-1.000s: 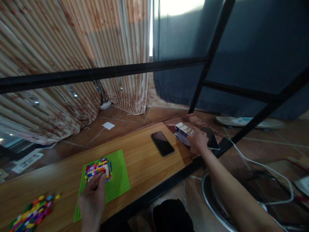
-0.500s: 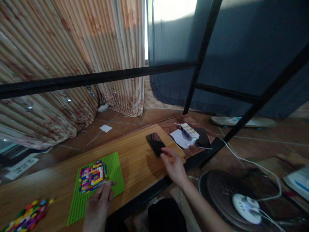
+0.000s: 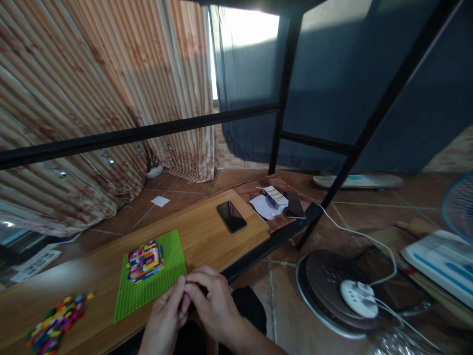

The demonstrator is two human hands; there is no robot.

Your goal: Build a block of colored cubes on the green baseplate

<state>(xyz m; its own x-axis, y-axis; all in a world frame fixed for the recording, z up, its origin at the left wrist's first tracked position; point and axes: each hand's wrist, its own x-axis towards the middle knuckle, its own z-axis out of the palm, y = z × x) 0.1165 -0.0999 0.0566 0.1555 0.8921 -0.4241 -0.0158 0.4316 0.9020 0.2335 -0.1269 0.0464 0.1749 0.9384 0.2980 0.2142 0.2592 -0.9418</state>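
Observation:
My left hand (image 3: 164, 318) and my right hand (image 3: 212, 303) meet at the near edge of the wooden table (image 3: 207, 236). Their fingertips pinch together on a tiny green piece (image 3: 187, 282), too small to name. Just beyond them lies a green baseplate (image 3: 151, 283) with a block of many-coloured bricks (image 3: 144, 259) built on it. A heap of loose coloured bricks (image 3: 51, 328) lies on the table at the far left.
A black phone (image 3: 231, 216) lies on the table's right part. Past it are a small white box (image 3: 275, 196), white paper (image 3: 264, 207) and a second phone (image 3: 294, 203). Black frame bars (image 3: 148, 132) cross overhead. A fan base (image 3: 332, 291) with a power strip (image 3: 358, 298) stands on the floor.
My right hand has come back from the box at the far right, past the phone, to join my left hand at the near edge. My left hand left the brick block.

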